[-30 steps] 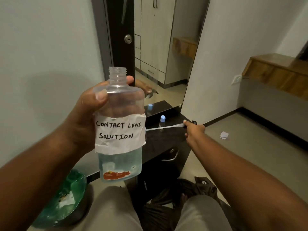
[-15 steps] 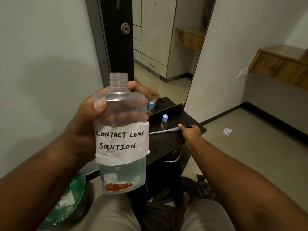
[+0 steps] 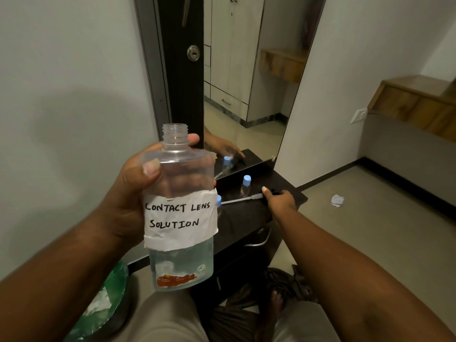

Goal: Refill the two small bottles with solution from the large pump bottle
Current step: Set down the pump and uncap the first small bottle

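My left hand (image 3: 134, 193) grips the large clear bottle (image 3: 180, 211) upright in front of me; its neck is uncapped, a paper label reads "CONTACT LENS SOLUTION", and liquid fills roughly its lower third. My right hand (image 3: 281, 201) rests on the black dresser top (image 3: 286, 183), fingers closed on the black pump head whose white dip tube (image 3: 237, 199) lies along the surface. One small bottle with a blue cap (image 3: 245, 185) stands just behind the tube. A second blue cap (image 3: 218, 199) peeks out from behind the large bottle.
A tall mirror (image 3: 249, 82) rises behind the dresser and reflects the bottles and a hand. The dresser has a drawer handle (image 3: 259, 240) below. A green-lined bin (image 3: 106, 292) sits at lower left. Crumpled paper (image 3: 336, 200) lies on the floor at right.
The view has tilted, so everything sits lower in frame. My right hand has lowered the pump head with its tube onto the dresser top. The left hand keeps the large bottle steady.
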